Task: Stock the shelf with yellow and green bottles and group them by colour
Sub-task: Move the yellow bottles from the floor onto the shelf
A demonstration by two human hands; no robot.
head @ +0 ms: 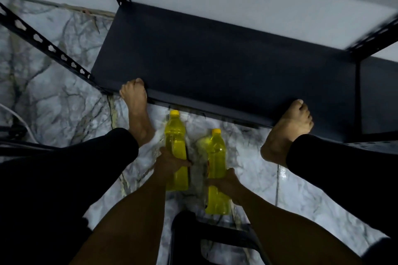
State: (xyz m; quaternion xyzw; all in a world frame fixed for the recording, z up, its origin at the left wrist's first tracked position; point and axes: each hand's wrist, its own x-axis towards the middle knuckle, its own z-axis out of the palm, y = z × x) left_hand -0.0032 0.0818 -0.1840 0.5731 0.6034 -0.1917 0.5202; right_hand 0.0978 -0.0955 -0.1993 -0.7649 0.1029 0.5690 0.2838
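Between my knees, over the marble floor [247, 178], my left hand [170, 162] wraps the left yellow bottle [175, 150] at mid-body and my right hand [226, 180] wraps the right yellow bottle [216, 170] the same way. Both look full, so I judge them weighty, smooth and a little slick; the waist is the sure hold. Beyond my bare feet, the dark shelf [215, 60] lies bare where I see it.

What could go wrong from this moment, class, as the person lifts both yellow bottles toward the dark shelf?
1. Each hand, left and right, grips one yellow bottle at mid-body; one could slip.
2. The bare feet rest against the shelf edge, where a dropped bottle might land.
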